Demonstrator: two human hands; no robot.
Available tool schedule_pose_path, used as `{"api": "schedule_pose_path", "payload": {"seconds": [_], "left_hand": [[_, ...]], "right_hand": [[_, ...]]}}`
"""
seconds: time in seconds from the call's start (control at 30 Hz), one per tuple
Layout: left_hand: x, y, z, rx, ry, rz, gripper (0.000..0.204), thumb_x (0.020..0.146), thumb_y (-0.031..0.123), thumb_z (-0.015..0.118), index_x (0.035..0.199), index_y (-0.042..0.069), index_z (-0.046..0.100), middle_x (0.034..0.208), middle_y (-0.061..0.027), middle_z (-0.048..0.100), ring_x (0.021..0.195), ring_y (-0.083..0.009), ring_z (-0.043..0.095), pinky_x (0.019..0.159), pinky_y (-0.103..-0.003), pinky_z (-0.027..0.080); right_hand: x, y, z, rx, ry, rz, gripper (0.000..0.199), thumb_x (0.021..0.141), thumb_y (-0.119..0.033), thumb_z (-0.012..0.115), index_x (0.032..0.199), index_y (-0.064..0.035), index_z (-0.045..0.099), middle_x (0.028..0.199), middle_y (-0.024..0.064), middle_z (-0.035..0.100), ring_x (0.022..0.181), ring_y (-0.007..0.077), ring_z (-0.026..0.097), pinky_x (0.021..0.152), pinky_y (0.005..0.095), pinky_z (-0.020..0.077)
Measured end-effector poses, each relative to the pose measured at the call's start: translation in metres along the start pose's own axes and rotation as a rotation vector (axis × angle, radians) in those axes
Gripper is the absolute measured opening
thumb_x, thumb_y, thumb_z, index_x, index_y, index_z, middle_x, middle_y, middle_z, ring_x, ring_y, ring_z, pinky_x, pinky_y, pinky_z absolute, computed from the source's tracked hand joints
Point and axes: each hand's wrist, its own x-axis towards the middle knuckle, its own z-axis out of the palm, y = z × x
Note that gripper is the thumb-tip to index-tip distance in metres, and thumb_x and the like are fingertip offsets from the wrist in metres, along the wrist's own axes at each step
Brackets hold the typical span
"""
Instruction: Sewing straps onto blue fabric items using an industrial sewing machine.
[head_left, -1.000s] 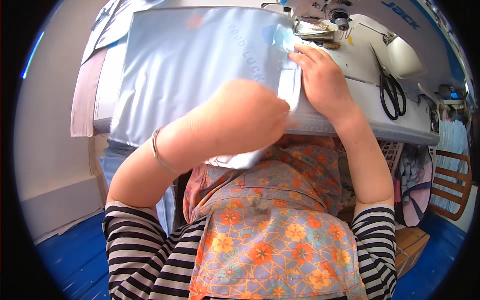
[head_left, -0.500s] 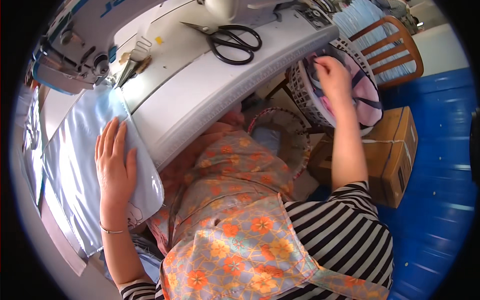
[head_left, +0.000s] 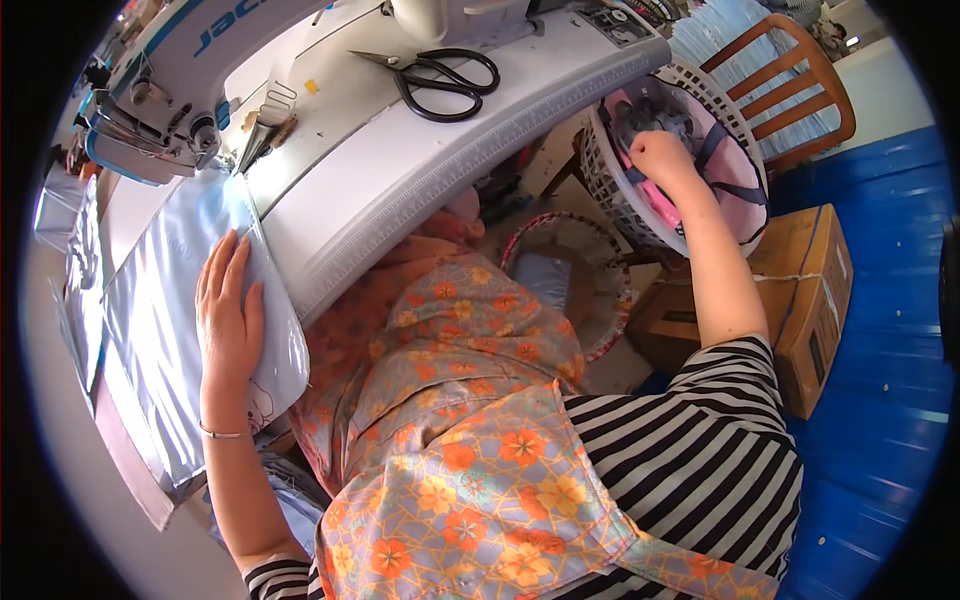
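While the left hand lies flat and spread on the pale blue fabric just below the sewing machine, the right hand, closed around pink cloth in the basket right of the tabletop, has fetched nothing to the machine yet

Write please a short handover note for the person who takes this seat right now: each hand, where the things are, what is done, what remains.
Left hand: flat, fingers spread, pressing the light blue fabric on the table beside the sewing machine.
Right hand: closed, reaching into the white basket of pink and grey pieces; what it grips is hidden.
Scissors lie unused on the machine bed.
Done: fabric lies by the presser foot.
Left: bring a piece out of the basket; no stitching shows under way.
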Motion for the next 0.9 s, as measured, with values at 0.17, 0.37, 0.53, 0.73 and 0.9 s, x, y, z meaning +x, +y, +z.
{"api": "schedule_pose_path", "payload": {"seconds": [0.17,0.37,0.53,0.73,0.9], "left_hand": [[-0.002,-0.002,0.003,0.012,0.013,-0.011,0.044,0.096,0.012,0.05,0.139,0.001,0.054,0.147,-0.017,0.051,0.139,-0.0353,0.044,0.116,-0.043,0.032],[0.002,0.0,0.003,-0.01,0.031,0.005,0.043,0.096,0.012,0.05,0.138,0.002,0.055,0.146,-0.0167,0.051,0.138,-0.0352,0.044,0.116,-0.043,0.032],[-0.003,0.0,0.003,-0.002,0.039,-0.009,0.043,0.096,0.011,0.05,0.137,0.002,0.056,0.145,-0.017,0.052,0.138,-0.0355,0.045,0.116,-0.043,0.033],[0.004,0.065,-0.033,-0.437,0.168,0.193,0.051,0.088,0.004,0.061,0.138,0.0,0.054,0.144,-0.0203,0.053,0.136,-0.0372,0.047,0.115,-0.045,0.034],[-0.004,0.125,-0.078,-0.998,-0.132,0.021,0.044,0.085,0.001,0.069,0.126,-0.003,0.058,0.109,-0.0154,0.07,0.102,-0.0246,0.069,0.088,-0.033,0.053]], "right_hand": [[-0.006,0.019,-0.029,-0.026,0.089,-0.006,0.024,0.083,-0.022,0.059,0.092,-0.0056,0.074,0.083,0.0171,0.071,0.078,0.0312,0.07,0.074,0.0399,0.054],[0.0,0.077,-0.073,1.113,0.548,0.146,0.026,0.094,-0.026,0.059,0.106,-0.0048,0.069,0.095,0.0061,0.072,0.087,0.0167,0.068,0.077,0.0304,0.0512],[-0.027,0.025,-0.142,1.389,0.857,-0.167,0.024,0.097,-0.016,0.059,0.112,0.002,0.065,0.094,0.0068,0.069,0.081,0.0129,0.063,0.075,0.0274,0.0513],[-0.114,-0.177,-0.162,0.785,0.328,-0.81,0.018,0.093,-0.008,0.061,0.106,-0.0046,0.073,0.094,0.0029,0.071,0.083,0.0124,0.066,0.072,0.0258,0.0509],[-0.137,-0.288,-0.111,0.806,-0.138,-1.309,0.023,0.085,-0.007,0.07,0.108,-0.0087,0.067,0.092,0.0112,0.067,0.08,0.0302,0.066,0.072,0.0359,0.0544]]}}
